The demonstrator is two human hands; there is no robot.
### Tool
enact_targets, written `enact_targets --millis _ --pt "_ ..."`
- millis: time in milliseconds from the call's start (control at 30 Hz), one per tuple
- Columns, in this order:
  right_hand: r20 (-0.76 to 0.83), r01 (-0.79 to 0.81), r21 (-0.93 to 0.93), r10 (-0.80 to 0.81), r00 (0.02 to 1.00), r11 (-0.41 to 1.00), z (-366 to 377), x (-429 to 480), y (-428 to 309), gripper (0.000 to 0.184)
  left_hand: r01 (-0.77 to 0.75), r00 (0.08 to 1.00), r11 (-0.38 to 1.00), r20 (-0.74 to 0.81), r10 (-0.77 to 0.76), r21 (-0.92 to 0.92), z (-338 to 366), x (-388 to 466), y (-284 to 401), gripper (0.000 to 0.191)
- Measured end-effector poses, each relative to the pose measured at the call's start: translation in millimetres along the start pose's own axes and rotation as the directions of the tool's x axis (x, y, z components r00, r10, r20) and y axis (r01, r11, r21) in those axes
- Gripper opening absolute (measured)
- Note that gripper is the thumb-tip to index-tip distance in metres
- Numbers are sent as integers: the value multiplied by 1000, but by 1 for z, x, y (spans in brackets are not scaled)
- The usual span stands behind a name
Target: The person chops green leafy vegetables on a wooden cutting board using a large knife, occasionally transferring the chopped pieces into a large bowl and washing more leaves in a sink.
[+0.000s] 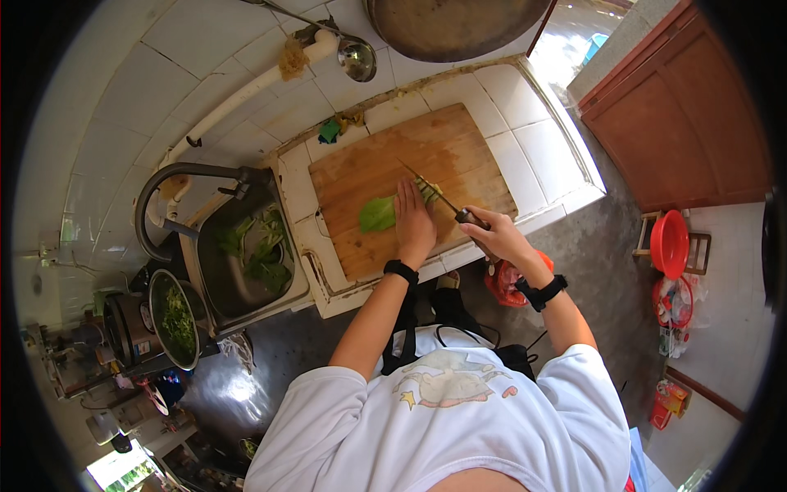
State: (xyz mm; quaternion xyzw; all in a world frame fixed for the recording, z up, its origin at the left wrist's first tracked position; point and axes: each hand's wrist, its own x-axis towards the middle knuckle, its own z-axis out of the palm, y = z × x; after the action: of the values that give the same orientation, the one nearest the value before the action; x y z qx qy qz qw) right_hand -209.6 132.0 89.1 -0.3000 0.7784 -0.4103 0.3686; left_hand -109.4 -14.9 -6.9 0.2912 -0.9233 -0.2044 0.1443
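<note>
A wooden cutting board [369, 160] lies on the white tiled counter. Across it lies a leafy green vegetable [377, 214], its broad leaf to the left and its pale stalk end cut into pieces. My left hand [415, 221] presses flat on the vegetable, fingers together. On the right, my right hand [499, 237] is closed around the dark wooden handle of a kitchen knife [430, 186]; its blade rests at the stalk just beside my left fingertips.
To the left is a sink [215, 289] with leafy greens in it, under a curved faucet [144, 209]. A metal bowl of chopped greens [178, 323] stands beyond the sink. A crumpled green and yellow item [330, 131] lies behind the board. A ladle [356, 59] hangs above.
</note>
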Motion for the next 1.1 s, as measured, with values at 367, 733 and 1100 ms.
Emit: enact_targets --millis 367,733,1100 --pt "99 31 -76 -23 995 997 -2 20 -3 36 34 999 999 39 -35 35 6 -3 0 52" --pt "173 50 59 -60 983 997 1 81 -21 34 20 994 1000 111 -22 21 -5 1 -1 49" --pt "94 -156 504 125 988 850 -50 32 2 39 174 954 972 271 -126 -159 -21 31 -4 48"
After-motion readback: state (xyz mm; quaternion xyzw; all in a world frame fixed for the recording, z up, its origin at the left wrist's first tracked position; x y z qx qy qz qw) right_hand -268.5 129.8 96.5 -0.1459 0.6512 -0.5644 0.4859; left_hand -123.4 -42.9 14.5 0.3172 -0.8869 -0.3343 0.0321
